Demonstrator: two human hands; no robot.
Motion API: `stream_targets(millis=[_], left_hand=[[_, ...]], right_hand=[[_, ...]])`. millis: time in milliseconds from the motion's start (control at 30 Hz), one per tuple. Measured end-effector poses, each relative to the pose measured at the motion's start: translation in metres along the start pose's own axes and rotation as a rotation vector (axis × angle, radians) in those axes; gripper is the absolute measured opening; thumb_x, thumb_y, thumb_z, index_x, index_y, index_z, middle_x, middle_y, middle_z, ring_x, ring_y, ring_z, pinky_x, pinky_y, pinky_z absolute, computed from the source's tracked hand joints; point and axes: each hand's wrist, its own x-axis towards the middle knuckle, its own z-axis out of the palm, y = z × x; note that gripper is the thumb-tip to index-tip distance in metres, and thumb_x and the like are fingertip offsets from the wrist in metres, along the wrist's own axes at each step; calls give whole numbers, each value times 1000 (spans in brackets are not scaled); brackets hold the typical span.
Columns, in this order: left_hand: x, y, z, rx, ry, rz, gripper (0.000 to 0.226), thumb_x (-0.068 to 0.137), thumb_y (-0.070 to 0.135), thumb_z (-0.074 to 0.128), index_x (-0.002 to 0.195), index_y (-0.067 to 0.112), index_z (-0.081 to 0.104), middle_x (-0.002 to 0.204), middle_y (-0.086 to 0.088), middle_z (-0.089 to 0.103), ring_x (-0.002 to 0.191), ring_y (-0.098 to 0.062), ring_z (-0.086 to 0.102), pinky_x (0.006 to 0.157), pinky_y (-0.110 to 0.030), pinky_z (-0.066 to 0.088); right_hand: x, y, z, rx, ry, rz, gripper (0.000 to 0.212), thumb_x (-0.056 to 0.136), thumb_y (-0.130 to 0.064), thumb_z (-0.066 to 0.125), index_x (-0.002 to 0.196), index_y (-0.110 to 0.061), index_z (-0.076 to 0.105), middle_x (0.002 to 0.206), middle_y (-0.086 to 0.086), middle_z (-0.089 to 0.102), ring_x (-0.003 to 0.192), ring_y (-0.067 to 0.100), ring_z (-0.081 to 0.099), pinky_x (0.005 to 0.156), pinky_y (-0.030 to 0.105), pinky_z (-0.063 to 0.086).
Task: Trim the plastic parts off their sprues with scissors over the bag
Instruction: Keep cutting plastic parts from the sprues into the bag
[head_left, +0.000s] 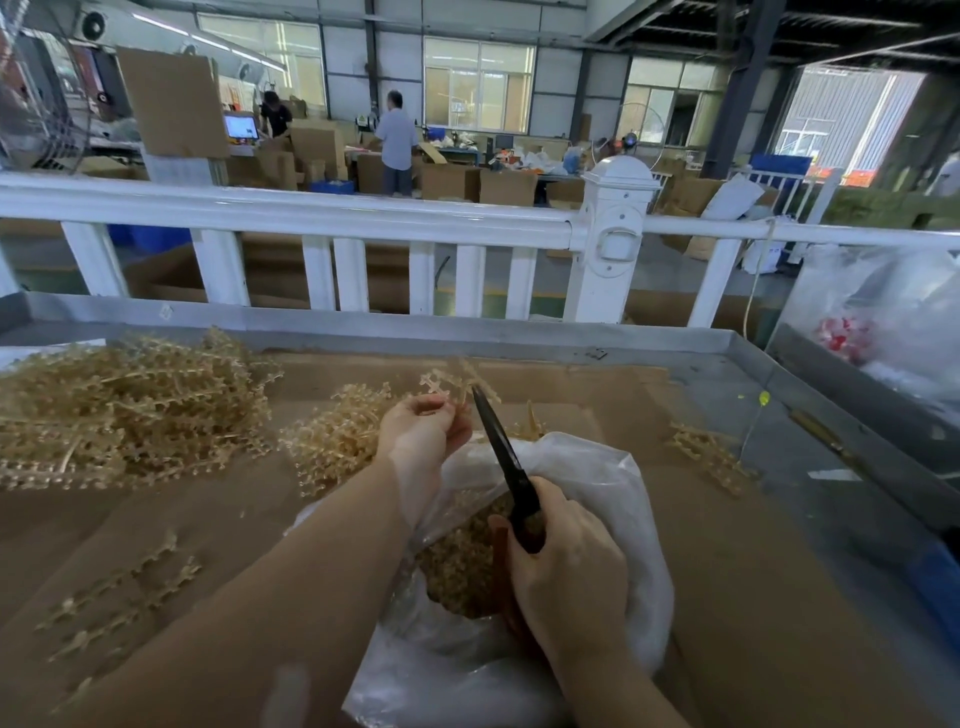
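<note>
My left hand (422, 427) pinches a tan plastic sprue (451, 383) and holds it up above the far edge of a clear plastic bag (597, 483). My right hand (563, 561) grips the handles of dark scissors (501, 447), whose blades point up and away, with the tip right beside the sprue. The bag lies open on the table under both hands, and cut tan parts (460, 561) fill its mouth.
A big heap of tan sprues (124, 410) lies at the left, a smaller pile (332, 436) beside my left hand. Loose sprues lie at the near left (124, 597) and the right (711, 457). Brown cardboard (753, 545) covers the metal-rimmed table. A white fence (311, 213) stands behind.
</note>
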Motion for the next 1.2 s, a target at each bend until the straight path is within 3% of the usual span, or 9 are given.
stream_targets(millis=[100,200,300,467,600,733,833,900,1200], left_hand=[[-1,-2,7,17,-70,-90,28,96,-10,41,122,-9,52,113,-23,58,109,-29,60,92,-34,48],[-4,-5,5,66,-89,-96,32,96,-13,36,127,-14,44,124,-28,53,117,-31,53,90,-31,49],[-6,-8,-2,96,-91,-72,29,95,-16,36,121,-15,49,117,-30,57,107,-31,56,95,-32,47],[-11,-6,-17,354,-73,98,13,91,-6,55,100,-10,64,83,-16,69,75,-18,67,66,-22,58],[-10,-1,-33,601,73,402,9,91,5,60,87,9,66,70,1,70,56,-8,63,51,-18,50],[-2,4,-52,923,314,688,14,94,12,56,102,20,65,102,-1,57,102,-20,53,88,-19,42],[7,6,-61,1245,323,592,40,100,18,39,140,21,43,140,-12,43,133,-28,29,112,-36,19],[11,7,-63,1310,307,503,45,102,18,33,147,21,32,142,-11,45,134,-31,33,114,-44,21],[12,7,-71,1317,271,375,48,93,26,59,138,16,48,140,-12,40,128,-30,42,108,-54,30]], right_hand=[[0,0,1,-28,-15,2,29,71,-18,80,98,-17,69,71,-5,65,65,16,63,54,28,52],[1,0,4,-73,-66,28,24,72,-22,78,93,-20,67,69,-5,64,64,17,62,54,27,50],[2,1,7,-91,-118,49,21,77,-31,75,94,-22,65,75,-4,66,70,16,63,60,26,50],[3,2,8,-73,-156,48,22,83,-36,67,99,-22,64,84,-3,68,78,15,64,68,25,52],[3,2,7,-79,-170,42,24,84,-39,66,101,-22,64,84,-4,68,78,15,64,69,25,52],[3,1,6,-93,-195,44,25,85,-42,63,100,-23,61,83,-4,66,79,15,63,67,26,51],[3,1,5,-99,-207,50,25,86,-44,61,100,-23,60,83,-5,65,79,15,62,67,24,49],[3,1,5,-106,-224,58,25,87,-46,60,100,-25,59,85,-6,65,81,13,62,68,23,49],[4,3,5,-106,-267,58,27,89,-48,55,105,-26,56,91,-6,65,86,13,61,75,24,52]])
